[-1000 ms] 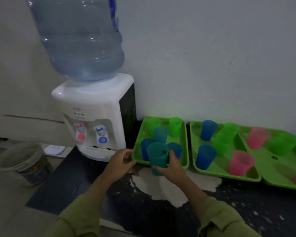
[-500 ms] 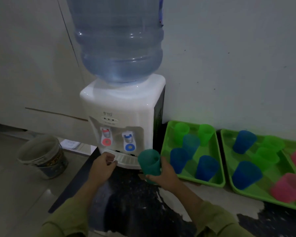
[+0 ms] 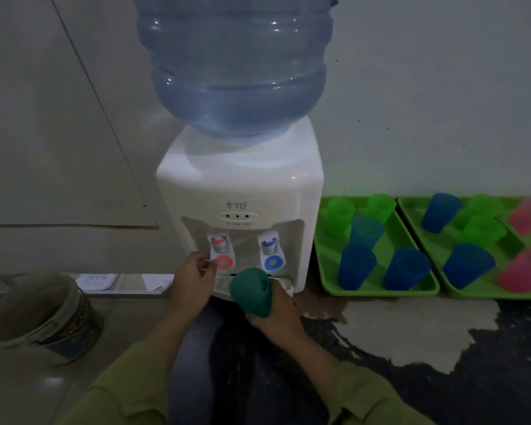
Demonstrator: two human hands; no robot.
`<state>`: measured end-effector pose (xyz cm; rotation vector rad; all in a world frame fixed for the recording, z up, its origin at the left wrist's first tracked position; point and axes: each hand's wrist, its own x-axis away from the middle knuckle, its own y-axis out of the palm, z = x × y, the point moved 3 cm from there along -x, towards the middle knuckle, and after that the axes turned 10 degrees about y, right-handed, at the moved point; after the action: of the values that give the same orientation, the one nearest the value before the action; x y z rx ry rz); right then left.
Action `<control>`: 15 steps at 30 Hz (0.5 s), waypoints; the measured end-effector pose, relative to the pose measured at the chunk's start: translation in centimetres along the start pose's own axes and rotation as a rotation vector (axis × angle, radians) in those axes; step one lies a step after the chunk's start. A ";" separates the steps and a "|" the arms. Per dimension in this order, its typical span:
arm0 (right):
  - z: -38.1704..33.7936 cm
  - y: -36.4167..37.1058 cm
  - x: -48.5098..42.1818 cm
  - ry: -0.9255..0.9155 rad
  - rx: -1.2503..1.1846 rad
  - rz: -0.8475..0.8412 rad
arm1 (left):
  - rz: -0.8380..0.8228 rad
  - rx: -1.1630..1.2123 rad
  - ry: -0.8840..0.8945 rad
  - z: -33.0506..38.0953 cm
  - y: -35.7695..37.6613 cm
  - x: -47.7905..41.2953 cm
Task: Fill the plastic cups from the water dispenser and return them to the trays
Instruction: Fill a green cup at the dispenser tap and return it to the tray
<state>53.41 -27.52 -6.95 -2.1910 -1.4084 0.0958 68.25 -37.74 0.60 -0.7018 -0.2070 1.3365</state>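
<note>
Both hands have left the tray edge for the dispenser (image 3: 239, 185). The left hand (image 3: 193, 279) now sits at the red tap (image 3: 222, 256), fingers loosely bent and holding nothing; whether they press it I cannot tell. Just right, the blurred teal cup (image 3: 251, 291) hangs before the drip tray (image 3: 222, 286), with the right hand (image 3: 278, 320) curled round its lower part. Best to level its mouth under one spout, probably the blue tap (image 3: 272, 256), before pressing. Five cups wait on the nearest tray (image 3: 377, 292).
</note>
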 end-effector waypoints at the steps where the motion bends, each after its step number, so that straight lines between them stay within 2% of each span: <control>1: -0.3 0.6 -0.2 0.017 0.002 0.020 | -0.012 0.009 0.010 -0.2 0.0 -0.3; 6: -1.4 2.8 -1.1 0.112 0.052 0.134 | -0.083 -0.021 0.053 -0.5 -0.1 -1.4; 11: -2.7 4.7 -1.4 0.134 -0.075 0.163 | -0.091 0.009 0.105 -0.1 -0.2 -1.8; 15: -3.2 6.2 -1.3 0.142 -0.225 0.222 | -0.072 0.077 0.082 -0.4 -0.7 -2.0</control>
<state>58.97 -31.84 -7.41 -2.4794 -1.1423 -0.1432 68.53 -39.84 1.19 -0.6761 -0.1134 1.2382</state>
